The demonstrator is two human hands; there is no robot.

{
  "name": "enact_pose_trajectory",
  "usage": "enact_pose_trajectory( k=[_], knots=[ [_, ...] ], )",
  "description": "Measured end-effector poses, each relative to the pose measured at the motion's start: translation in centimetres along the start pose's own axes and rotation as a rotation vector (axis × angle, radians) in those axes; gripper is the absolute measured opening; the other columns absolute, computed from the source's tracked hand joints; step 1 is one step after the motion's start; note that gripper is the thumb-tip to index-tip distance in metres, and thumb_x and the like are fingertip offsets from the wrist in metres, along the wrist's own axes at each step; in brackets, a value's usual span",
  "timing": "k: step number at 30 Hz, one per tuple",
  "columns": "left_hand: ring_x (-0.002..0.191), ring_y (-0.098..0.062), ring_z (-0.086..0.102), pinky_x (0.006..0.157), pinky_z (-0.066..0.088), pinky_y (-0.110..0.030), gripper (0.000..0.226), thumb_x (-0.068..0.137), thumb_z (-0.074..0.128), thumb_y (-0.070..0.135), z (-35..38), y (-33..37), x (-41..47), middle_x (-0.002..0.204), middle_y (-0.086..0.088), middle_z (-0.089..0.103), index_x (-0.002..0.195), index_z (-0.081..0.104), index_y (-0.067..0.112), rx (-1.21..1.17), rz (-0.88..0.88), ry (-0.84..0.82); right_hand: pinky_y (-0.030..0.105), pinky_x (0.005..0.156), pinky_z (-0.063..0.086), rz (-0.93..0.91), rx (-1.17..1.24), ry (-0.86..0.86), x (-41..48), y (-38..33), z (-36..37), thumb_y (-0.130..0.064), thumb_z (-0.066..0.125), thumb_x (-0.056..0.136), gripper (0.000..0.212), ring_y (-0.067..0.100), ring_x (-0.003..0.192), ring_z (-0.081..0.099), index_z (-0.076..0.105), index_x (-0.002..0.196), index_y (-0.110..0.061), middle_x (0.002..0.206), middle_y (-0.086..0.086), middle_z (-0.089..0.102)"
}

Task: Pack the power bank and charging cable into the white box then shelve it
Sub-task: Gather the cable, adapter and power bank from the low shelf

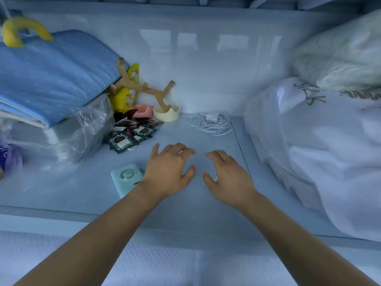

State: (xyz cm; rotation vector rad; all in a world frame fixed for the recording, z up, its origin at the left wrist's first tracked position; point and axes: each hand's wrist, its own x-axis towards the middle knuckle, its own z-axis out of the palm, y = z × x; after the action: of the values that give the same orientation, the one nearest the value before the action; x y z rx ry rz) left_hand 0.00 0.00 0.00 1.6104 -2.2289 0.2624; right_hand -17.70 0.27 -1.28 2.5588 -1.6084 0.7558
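both bare forearms reach forward from the bottom corners and converge toward the middle. the left hand (169, 172) is palm down, fingers spread and lightly curled, thumb pointing inward. the right hand (226, 178) mirrors it, palm down with fingers curled, thumb toward the left hand. the two hands are near each other, apart, both empty.

Cool bluish daylight, window glare on the back wall (206, 58), soft wide-angle edges.
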Motion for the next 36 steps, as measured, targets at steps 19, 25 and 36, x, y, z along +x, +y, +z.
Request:
enact_pose_trajectory(
  k=[19, 25, 36],
  knots=[
    [0.119, -0.017, 0.044, 0.108, 0.023, -0.045, 0.045, 0.089, 0.039, 0.046, 1.3, -9.2, -0.6, 0.13, 0.006, 0.046, 0.131, 0.039, 0.029, -0.043, 0.177, -0.168, 0.023, 0.091, 0.038, 0.072, 0.159, -0.073, 3.2, -6.0, 5.4, -0.013, 0.059, 0.082, 0.041, 0.022, 0.11, 0.053, 0.054, 0.122, -0.01, 0.124, 0.007, 0.053],
    [0.113, -0.017, 0.047, 0.097, 0.034, -0.037, 0.044, 0.087, 0.04, 0.049, 1.2, -10.8, -1.5, 0.125, 0.006, 0.048, 0.127, 0.043, 0.029, -0.103, 0.199, -0.174, 0.033, 0.092, 0.044, 0.252, 0.056, -0.081, 2.8, -6.6, 5.9, -0.025, 0.057, 0.084, 0.042, 0.019, 0.118, 0.047, 0.05, 0.125, -0.017, 0.129, 0.001, 0.049],
    [0.111, -0.014, 0.051, 0.087, 0.045, -0.032, 0.043, 0.083, 0.052, 0.048, 0.8, -13.9, 1.3, 0.122, 0.007, 0.052, 0.122, 0.049, 0.03, -0.225, 0.394, -0.402, 0.031, 0.087, 0.044, 0.216, 0.192, -0.02, 3.5, -9.7, 6.8, -0.019, 0.065, 0.081, 0.035, 0.022, 0.102, 0.057, 0.06, 0.115, -0.014, 0.118, 0.004, 0.057]
  ],
)
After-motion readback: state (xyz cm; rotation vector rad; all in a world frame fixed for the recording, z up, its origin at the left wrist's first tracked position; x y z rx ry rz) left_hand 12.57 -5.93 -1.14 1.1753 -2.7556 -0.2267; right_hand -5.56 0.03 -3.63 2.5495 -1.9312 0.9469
